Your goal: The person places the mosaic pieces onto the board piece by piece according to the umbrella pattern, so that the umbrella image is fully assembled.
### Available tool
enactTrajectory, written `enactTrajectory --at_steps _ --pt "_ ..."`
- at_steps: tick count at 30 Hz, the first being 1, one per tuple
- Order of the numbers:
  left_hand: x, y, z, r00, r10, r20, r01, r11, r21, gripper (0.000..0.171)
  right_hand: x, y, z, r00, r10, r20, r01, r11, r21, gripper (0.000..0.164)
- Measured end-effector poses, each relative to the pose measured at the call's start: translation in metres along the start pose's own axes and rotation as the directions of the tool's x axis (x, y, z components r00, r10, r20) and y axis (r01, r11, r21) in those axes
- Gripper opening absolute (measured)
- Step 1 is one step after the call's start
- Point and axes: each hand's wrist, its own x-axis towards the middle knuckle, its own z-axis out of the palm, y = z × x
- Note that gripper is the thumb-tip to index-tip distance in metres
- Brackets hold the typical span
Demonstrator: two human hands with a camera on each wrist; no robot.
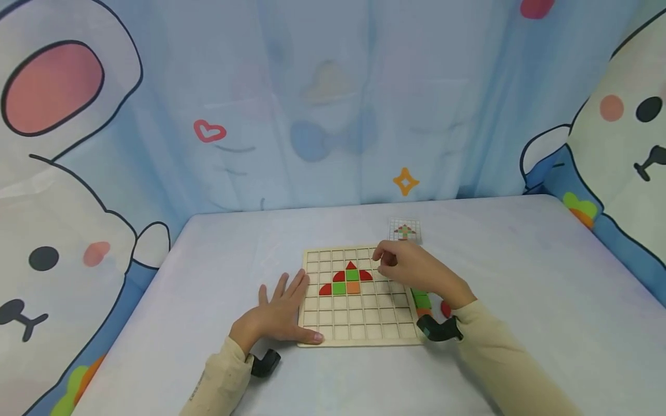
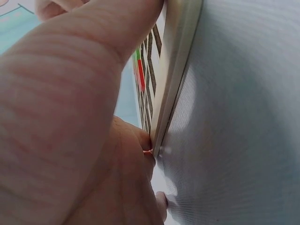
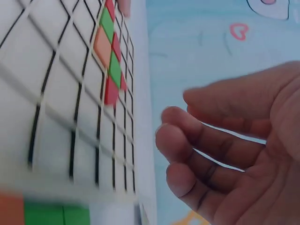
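A wooden grid board [image 1: 364, 333] lies on the table with several flat tiles set in its cells. A red triangle [image 1: 351, 266] tops a green square [image 1: 352, 275], with a red quarter-round tile [image 1: 366, 275] beside it. Lower down, another green square [image 1: 339, 288] adjoins an orange square [image 1: 353, 287]. My left hand [image 1: 278, 316] rests spread along the board's left edge, thumb on the near corner. Over the board's upper right hovers my right hand [image 1: 416, 267]. Its fingers bend loosely, and the right wrist view shows a gap between thumb and fingertips [image 3: 171, 140] with nothing in it.
A small pattern card [image 1: 404, 226] lies beyond the board's far right corner. Loose green tiles [image 1: 421, 299] and a red piece [image 1: 446, 309] sit by the board's right side, partly behind the right wrist. A cartoon-print curtain [image 1: 333, 104] hangs behind the table.
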Motion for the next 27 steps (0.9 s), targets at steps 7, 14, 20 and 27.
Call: enactTrajectory --at_steps 7,14,20,27 --pt "0.001 0.001 -0.002 1.0 -0.005 0.015 0.005 1.0 0.006 0.131 -0.022 0.016 -0.022 0.995 0.078 0.062 -0.078 0.997 0.0 0.031" --pt "-0.001 0.0 0.0 1.0 -0.008 0.008 0.008 1.0 0.0 0.131 -0.029 0.036 -0.024 0.971 0.154 0.185 -0.158 0.987 0.006 0.029" --pt "-0.002 -0.001 -0.001 1.0 0.007 0.01 -0.007 1.0 -0.013 0.13 -0.027 0.047 -0.021 0.968 0.121 0.22 -0.1 0.99 -0.104 0.018" --pt "-0.002 0.001 -0.001 1.0 0.001 0.0 -0.001 1.0 -0.001 0.13 -0.029 0.048 -0.021 0.955 0.179 0.235 -0.142 0.976 -0.164 0.022"
